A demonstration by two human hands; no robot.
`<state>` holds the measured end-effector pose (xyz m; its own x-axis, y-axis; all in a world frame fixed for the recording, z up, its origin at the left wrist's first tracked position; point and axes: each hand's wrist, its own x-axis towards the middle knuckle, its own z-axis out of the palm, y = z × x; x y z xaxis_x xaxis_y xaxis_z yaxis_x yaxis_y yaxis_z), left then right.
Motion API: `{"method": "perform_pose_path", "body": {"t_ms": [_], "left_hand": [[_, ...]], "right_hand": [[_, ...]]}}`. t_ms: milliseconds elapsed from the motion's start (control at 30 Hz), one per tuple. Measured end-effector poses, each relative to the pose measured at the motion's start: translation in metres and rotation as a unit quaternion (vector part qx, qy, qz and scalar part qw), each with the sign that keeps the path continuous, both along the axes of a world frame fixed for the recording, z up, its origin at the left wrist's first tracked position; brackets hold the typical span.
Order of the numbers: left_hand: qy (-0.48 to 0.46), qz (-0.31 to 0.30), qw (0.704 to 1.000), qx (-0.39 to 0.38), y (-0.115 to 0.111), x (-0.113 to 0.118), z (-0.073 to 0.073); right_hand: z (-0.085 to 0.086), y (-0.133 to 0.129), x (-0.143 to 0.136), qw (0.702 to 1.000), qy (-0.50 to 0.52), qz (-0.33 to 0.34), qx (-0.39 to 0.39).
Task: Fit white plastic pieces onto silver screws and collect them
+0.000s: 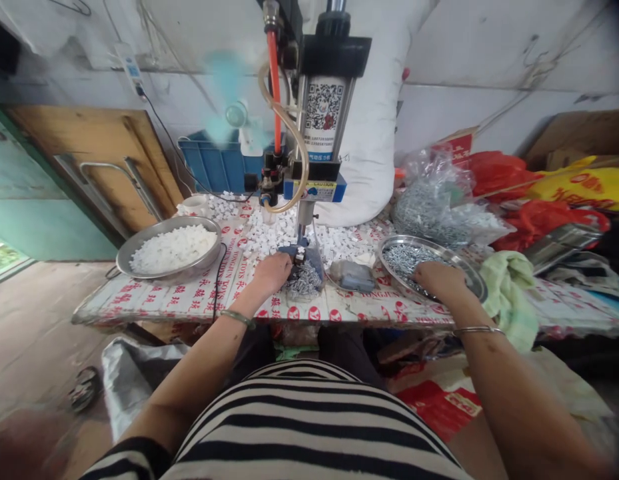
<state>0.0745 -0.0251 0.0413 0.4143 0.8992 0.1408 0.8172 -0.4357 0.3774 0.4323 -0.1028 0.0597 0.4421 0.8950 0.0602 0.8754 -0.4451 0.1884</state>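
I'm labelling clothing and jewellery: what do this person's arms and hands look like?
The left hand and right hand are ungloved. A greenish bangle circles the left wrist, a thin silvery bangle the right. A black-and-cream striped sleeve shows on the left arm; no right sleeve shows.

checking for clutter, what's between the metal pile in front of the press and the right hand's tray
In the head view, a grey lump lies between the metal pile and the tray.
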Motion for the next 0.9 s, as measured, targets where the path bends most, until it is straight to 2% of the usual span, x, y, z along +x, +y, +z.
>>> {"method": "perform_pose_path", "body": {"t_ms": [133,300,400,467,567,667,767,900], "left_hand": [[-0.180,0.001,0.983,-0.027,-0.003,-0.009,-0.006],[-0.376,-0.006,0.915,-0.147,-0.019,-0.006,-0.011],[-0.432,-0.023,0.880,-0.195,-0.030,0.003,-0.010],[-0.444,-0.034,0.872,-0.204,-0.034,0.007,-0.008],[-0.445,-0.036,0.871,-0.205,-0.038,0.010,-0.005],[-0.432,-0.034,0.879,-0.197,-0.041,0.008,-0.001],[-0.406,-0.033,0.898,-0.167,-0.044,0.005,0.000],[-0.359,-0.046,0.927,-0.101,-0.047,0.002,0.002]], "right_hand": [[0.003,0.000,-0.006,1.000,-0.015,-0.025,0.003],[0.005,0.007,-0.015,0.997,-0.026,-0.027,0.071],[0.010,0.017,-0.042,0.989,0.040,0.023,0.140],[0.014,0.021,-0.075,0.962,0.122,0.112,0.217],[0.016,0.018,-0.137,0.879,0.246,0.271,0.305],[0.008,0.010,-0.186,0.826,0.309,0.331,0.336],[-0.003,0.004,-0.206,0.811,0.342,0.332,0.340],[-0.011,0.002,-0.208,0.807,0.363,0.315,0.344]]}}
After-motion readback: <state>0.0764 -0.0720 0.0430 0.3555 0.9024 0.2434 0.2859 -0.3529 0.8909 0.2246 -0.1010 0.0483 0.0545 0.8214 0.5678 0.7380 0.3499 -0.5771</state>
